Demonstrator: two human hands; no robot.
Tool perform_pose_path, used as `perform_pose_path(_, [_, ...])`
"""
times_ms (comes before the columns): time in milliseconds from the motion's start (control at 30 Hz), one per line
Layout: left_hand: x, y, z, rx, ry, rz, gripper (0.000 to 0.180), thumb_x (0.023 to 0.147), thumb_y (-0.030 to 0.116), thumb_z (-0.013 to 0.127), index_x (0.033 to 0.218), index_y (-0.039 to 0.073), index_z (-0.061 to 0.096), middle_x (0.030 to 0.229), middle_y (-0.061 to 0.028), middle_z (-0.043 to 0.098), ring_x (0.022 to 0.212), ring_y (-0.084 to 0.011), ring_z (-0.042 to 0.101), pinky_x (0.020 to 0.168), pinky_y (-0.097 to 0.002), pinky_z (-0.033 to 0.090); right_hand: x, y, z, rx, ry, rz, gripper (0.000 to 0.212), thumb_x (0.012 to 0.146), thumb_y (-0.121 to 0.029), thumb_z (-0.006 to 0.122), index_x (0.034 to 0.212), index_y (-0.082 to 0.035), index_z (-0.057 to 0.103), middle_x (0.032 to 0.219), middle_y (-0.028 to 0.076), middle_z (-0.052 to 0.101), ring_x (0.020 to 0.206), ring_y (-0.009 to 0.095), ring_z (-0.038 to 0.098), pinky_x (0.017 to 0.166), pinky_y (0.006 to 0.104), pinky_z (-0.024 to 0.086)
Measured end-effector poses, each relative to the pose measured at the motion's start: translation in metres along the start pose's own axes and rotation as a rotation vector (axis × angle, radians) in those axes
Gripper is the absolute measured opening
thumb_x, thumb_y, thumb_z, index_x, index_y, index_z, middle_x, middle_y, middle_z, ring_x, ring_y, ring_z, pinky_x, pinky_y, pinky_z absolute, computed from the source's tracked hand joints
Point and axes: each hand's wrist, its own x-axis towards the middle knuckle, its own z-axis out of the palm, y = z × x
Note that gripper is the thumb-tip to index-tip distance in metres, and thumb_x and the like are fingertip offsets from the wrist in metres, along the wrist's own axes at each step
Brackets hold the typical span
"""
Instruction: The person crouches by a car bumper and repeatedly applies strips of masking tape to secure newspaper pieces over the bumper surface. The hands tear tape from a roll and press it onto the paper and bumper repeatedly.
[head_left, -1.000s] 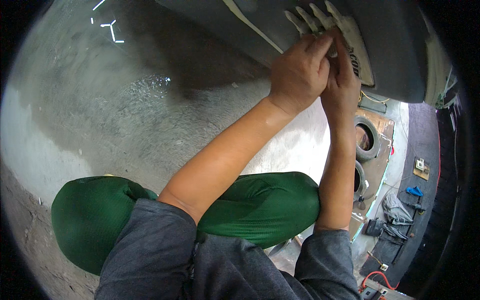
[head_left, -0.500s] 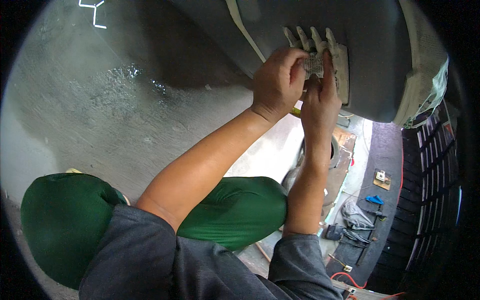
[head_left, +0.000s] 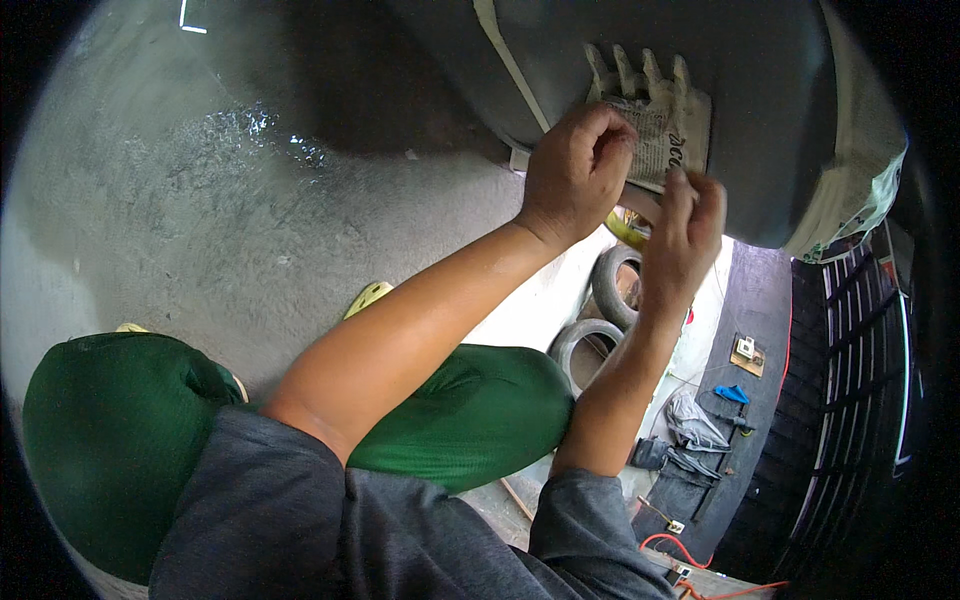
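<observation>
A newspaper patch point(head_left: 643, 132) edged with masking tape lies on the dark grey curved panel point(head_left: 770, 120). Several tan tape strips point(head_left: 652, 72) stick up from its upper edge like fingers. My left hand point(head_left: 578, 165) is closed at the patch's lower left corner, its fingers curled in; what they hold is hidden. My right hand point(head_left: 690, 222) is closed too, thumb and fingers pinched just below the patch, apart from my left. Between the two hands hangs what looks like a tape roll with a yellow inside point(head_left: 628, 228), partly covered; which hand bears it I cannot tell.
Two tyres point(head_left: 588, 345) lie on the floor beyond my right forearm. Farther right, a dark strip holds a grey cloth point(head_left: 695, 420), a blue piece point(head_left: 731, 393) and a small board point(head_left: 745, 354). A red hose point(head_left: 665, 540) runs near the bottom. Clear plastic sheeting point(head_left: 880, 190) hangs from the panel's edge.
My right hand has come off the newspaper, down and to the right, and its fingers have curled. My left hand has shifted slightly right and down. More of the patch and tape roll shows.
</observation>
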Motion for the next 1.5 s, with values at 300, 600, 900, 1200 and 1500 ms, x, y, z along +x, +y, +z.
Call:
perform_pose_path(300, [-0.005,0.009,0.008,-0.002,-0.582,-0.196,0.021,0.090,0.021,0.067,0.094,0.001,0.069,0.084,-0.0127,0.074,0.076,-0.0239,0.071,0.073,-0.0364,0.056,-0.045,0.042,-0.037,0.358,-0.178,0.201,0.042,0.099,-0.010,0.063,0.137,0.005,0.055,0.112,0.011,0.068,0.098,0.017,0.065,0.092,0.0301,0.051])
perform_pose_path(600, [-0.011,-0.007,0.017,0.012,-0.835,-0.317,0.020,0.091,0.017,0.074,0.105,0.002,0.070,0.095,-0.0059,0.073,0.087,-0.0137,0.069,0.081,-0.0305,0.055,-0.048,0.073,-0.044,0.358,-0.192,0.250,0.031,0.096,-0.003,0.068,0.126,0.005,0.061,0.103,0.011,0.073,0.091,0.017,0.069,0.082,0.0297,0.056])
perform_pose_path(900, [-0.027,-0.015,0.034,0.113,-0.860,-0.322,0.021,0.093,0.018,0.076,0.107,0.003,0.073,0.095,-0.0049,0.074,0.081,-0.0122,0.068,0.075,-0.0289,0.055,-0.059,0.082,-0.064,0.253,-0.194,0.134,0.033,0.087,0.001,0.062,0.120,0.003,0.065,0.104,0.018,0.074,0.096,0.029,0.073,0.090,0.0387,0.055])
perform_pose_path(1200, [-0.015,0.049,0.045,0.125,-0.970,-0.374,0.013,0.094,0.007,0.075,0.105,0.003,0.068,0.096,-0.0028,0.068,0.082,-0.0109,0.067,0.075,-0.0263,0.058,-0.062,0.036,-0.131,-0.099,-0.157,-0.069,0.031,0.079,0.000,0.065,0.110,-0.002,0.067,0.093,0.019,0.071,0.085,0.039,0.068,0.080,0.0452,0.054])
perform_pose_path(1500, [-0.019,0.079,0.058,-0.143,-1.041,-0.319,0.015,0.096,0.003,0.072,0.110,0.004,0.066,0.106,-0.0044,0.063,0.090,-0.0105,0.064,0.078,-0.0248,0.057,0.034,0.033,-0.276,-0.039,0.610,-0.277,0.031,0.098,-0.006,0.057,0.127,0.003,0.063,0.112,0.020,0.073,0.102,0.025,0.071,0.091,0.0386,0.055])
